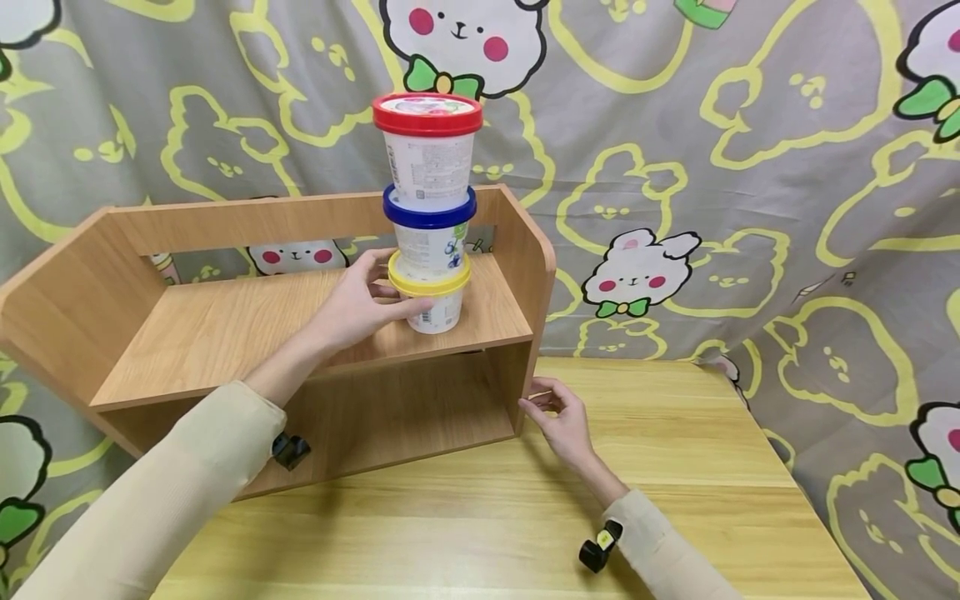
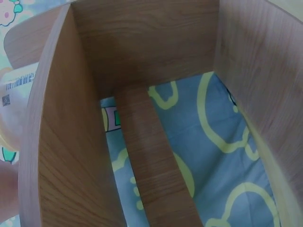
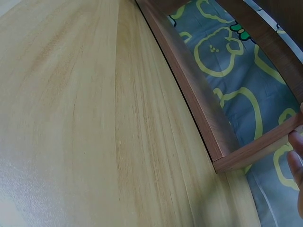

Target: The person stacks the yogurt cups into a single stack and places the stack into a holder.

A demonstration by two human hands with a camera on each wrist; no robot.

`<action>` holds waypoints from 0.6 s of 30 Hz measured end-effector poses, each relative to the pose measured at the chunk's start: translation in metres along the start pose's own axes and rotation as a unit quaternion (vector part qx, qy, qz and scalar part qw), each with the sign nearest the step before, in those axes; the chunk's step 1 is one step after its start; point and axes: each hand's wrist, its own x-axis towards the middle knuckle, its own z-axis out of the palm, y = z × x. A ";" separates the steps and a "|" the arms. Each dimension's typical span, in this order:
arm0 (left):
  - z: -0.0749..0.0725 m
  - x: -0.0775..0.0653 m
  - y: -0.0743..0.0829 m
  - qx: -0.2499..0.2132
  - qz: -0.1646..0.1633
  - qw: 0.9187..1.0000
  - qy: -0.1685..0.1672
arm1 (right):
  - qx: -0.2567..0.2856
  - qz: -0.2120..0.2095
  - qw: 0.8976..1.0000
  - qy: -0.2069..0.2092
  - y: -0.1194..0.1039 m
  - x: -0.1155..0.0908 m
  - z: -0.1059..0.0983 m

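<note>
Three white tubs stand stacked on the upper board of a wooden shelf (image 1: 225,321). The top tub (image 1: 429,162) has a red lid, the middle tub (image 1: 431,248) a blue lid, the bottom tub (image 1: 444,312) a yellow lid. My left hand (image 1: 356,304) holds the bottom tub from its left side, thumb across the front and fingers behind. At the shelf's right side panel (image 1: 536,283), my right hand (image 1: 562,421) rests its fingertips low on the outer face. In the right wrist view those fingers (image 3: 296,146) show at the panel's edge.
The shelf stands on a light wooden table (image 1: 675,467), its lower compartment (image 1: 405,408) facing me. Behind it hangs a grey curtain (image 1: 750,225) with cartoon animals. Each wrist wears a black camera mount, the right one (image 1: 600,546) just above the tabletop.
</note>
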 end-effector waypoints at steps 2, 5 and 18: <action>-0.002 -0.003 -0.002 -0.001 -0.003 1.000 0.004 | 0.001 0.001 1.000 0.000 -0.001 -0.001 0.000; -0.007 -0.008 -0.005 -0.002 -0.009 1.000 0.017 | 0.002 0.003 1.000 0.000 0.000 -0.002 -0.001; -0.016 -0.045 -0.021 0.004 0.052 0.995 0.084 | -0.005 -0.011 1.000 -0.021 -0.005 -0.010 -0.014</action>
